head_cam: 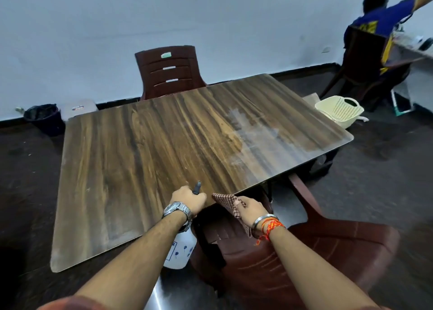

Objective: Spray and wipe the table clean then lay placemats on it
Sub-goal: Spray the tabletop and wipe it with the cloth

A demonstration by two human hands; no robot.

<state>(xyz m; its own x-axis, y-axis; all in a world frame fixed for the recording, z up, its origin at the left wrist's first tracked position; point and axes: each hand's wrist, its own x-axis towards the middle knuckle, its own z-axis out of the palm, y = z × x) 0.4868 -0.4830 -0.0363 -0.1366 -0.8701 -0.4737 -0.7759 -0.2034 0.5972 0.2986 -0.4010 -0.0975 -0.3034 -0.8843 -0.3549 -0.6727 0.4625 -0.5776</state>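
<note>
Table (140,150): wood-grain laminate top, rounded corners, a pale hazy patch on the part far right of both hands. Floor dark; wall pale blue-grey with a dark skirting.

Chair (167,71): dark red plastic, slatted back, at the table's far edge. Second chair (316,251): same kind, below and right of the right hand. Bin (44,118): dark, lined, on the floor far left. Basket (338,110): cream plastic, perforated, off the table's far right corner. Another person (384,21): blue and yellow top, seated at a separate counter, far right.

Left hand (188,200): wristwatch on, forearm extended, grip wrapped tight around the neck of the spray bottle (179,251). Dark nozzle projects beyond the fingers, over the table's near edge; the white body hangs under the wrist, below the tabletop.

Right hand (249,210): metal bangle and orange threads at the wrist, grip pinching the cloth (226,200). Cloth: brown and white check, one corner reaching toward the left hand, the rest trailing under the palm, just off the table's near edge.
</note>
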